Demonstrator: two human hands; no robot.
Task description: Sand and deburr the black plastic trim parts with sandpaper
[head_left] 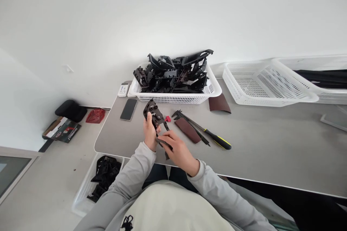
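Observation:
My left hand (pixel 150 131) is closed around a dark plastic frame part (pixel 153 111) with clips and holes, held up above the table's front edge. My right hand (pixel 179 149) has its fingers bent over the lower end of the same part; whether a small tool sits under them is hidden. Just beyond lies a small red item (pixel 168 118). To the right, a brown sandpaper sheet (pixel 187 130) rests beside a black caliper (pixel 197 135) and a file-like tool with a black and yellow handle (pixel 220 140).
A white basket (pixel 173 98) heaped with black plastic parts stands at the back, touching another brown sheet (pixel 221 104). A phone (pixel 128 109) and white device (pixel 123 89) lie left. More white baskets (pixel 271 99) stand right. Below left is a bin (pixel 84 191) of black parts.

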